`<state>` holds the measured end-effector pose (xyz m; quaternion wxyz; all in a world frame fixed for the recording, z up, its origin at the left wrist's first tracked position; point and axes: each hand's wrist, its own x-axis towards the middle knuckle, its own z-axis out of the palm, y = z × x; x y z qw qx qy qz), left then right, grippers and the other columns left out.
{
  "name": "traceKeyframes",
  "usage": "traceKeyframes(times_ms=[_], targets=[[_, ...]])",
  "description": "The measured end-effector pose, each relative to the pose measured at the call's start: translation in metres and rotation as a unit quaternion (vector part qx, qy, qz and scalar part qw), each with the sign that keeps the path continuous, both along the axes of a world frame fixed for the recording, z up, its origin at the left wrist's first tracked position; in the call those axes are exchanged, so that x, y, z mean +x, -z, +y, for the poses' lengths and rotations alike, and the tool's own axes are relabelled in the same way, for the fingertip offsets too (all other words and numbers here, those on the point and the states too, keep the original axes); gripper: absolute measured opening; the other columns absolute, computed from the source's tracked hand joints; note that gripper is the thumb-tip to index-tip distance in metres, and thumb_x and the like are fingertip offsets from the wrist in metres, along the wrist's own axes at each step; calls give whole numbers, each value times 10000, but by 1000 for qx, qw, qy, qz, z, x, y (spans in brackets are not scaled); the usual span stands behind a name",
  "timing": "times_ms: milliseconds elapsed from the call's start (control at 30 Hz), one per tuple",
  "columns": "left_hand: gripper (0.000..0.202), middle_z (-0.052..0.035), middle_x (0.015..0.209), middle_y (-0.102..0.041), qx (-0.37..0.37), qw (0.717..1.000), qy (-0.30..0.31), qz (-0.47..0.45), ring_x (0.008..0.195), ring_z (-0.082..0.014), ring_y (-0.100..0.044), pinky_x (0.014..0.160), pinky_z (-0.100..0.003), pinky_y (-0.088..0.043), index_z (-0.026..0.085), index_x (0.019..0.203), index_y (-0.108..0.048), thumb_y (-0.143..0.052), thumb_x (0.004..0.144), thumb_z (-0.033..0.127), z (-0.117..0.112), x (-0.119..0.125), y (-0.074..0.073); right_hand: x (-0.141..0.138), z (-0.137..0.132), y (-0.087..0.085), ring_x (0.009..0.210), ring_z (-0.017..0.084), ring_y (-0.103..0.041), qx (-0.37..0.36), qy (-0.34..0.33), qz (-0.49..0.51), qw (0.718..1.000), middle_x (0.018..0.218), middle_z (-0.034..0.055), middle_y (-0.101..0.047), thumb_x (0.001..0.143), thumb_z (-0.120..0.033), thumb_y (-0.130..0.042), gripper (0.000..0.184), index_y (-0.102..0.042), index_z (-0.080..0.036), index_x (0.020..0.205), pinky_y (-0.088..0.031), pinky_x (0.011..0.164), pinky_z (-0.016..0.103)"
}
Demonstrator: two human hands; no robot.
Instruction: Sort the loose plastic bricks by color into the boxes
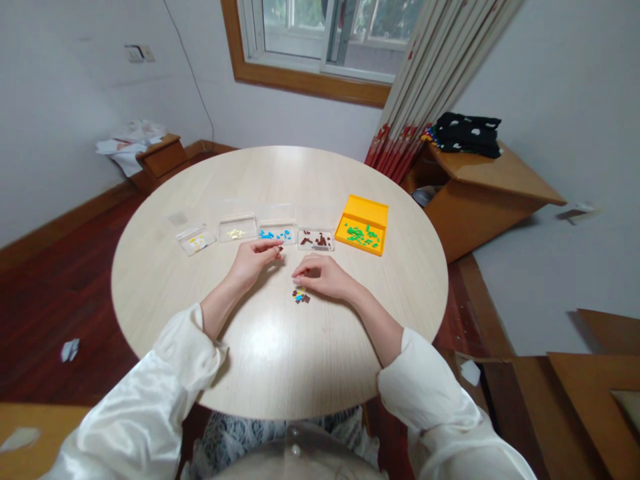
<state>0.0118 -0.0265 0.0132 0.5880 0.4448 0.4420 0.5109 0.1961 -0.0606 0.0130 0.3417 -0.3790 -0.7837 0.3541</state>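
My left hand (256, 261) is closed in a pinch on a small brown building brick (281, 249), just in front of the clear boxes. Lower and to the right, my right hand (324, 275) has thumb and fingertips together; whatever they hold, if anything, is too small to make out. Right below those fingertips a small cluster of brown, blue and yellow bricks (301, 297) lies on the table. Brown bricks (320, 239) fill part of a clear box (316, 249), and blue bricks (273, 235) lie in the box to its left.
On the round table (280, 360), a yellow case (369, 208) with its lid up holds green bricks (361, 235). Further left are a clear box (237, 219) with pale yellow bricks and a small box (190, 251) with yellow ones. A wooden cabinet (480, 200) stands right of the table.
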Motion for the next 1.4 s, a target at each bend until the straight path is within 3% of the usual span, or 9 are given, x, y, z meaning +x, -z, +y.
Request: traceKeyframes(times_ms=[133, 367, 600, 933, 1200, 1400], targets=[[305, -35, 678, -683, -3, 1000, -12, -14, 600, -126, -606, 697, -302, -512, 129, 734, -739, -795, 469, 270, 2, -1, 1, 1, -2, 1, 729, 137, -591, 11, -95, -58, 994, 749, 38, -686, 751, -198, -677, 56, -732, -189, 747, -437, 751, 297], [246, -18, 648, -657, -27, 999, -24, -36, 582, -120, -597, 730, -332, -525, 118, 679, -714, -777, 475, 241, 3, 0, 0, -1, -1, 3, 704, 123, -581, 4, -97, -78, 992, 703, 12, -670, 747, -144, -661, 101, -718, -197, 684, -423, 762, 292], [198, -20, 675, -652, -43, 998, -25, -49, 588, -102, -586, 782, -353, -532, 106, 662, -690, -765, 498, 187, 5, -2, 2, -1, 0, 5, 631, 110, -520, -18, -42, -60, 997, 649, 9, -619, 764, -127, -620, 126, -697, -164, 672, -409, 625, 254], [208, -28, 630, -646, -56, 997, 1, -57, 582, -112, -605, 772, -340, -540, 95, 694, -698, -756, 508, 170, 5, -5, 5, 0, 3, 10, 632, 100, -532, -73, 101, -6, 992, 686, 9, -638, 797, -206, -576, 126, -672, -131, 766, -411, 618, 232], [279, -6, 602, -621, -54, 997, 37, -40, 571, -109, -594, 731, -341, -540, 93, 739, -666, -778, 502, 188, 5, -6, 7, 2, 5, 14, 645, 98, -541, -8, 111, -76, 991, 699, 22, -660, 782, -121, -595, 114, -697, -136, 734, -393, 629, 218], [306, 14, 613, -630, -46, 997, 56, -34, 560, -99, -597, 679, -304, -536, 123, 772, -581, -760, 527, 161, 3, -7, 8, 4, 10, 20, 678, 116, -579, 13, 142, -80, 986, 751, 39, -705, 828, -161, -578, 154, -724, -142, 782, -408, 660, 228]])
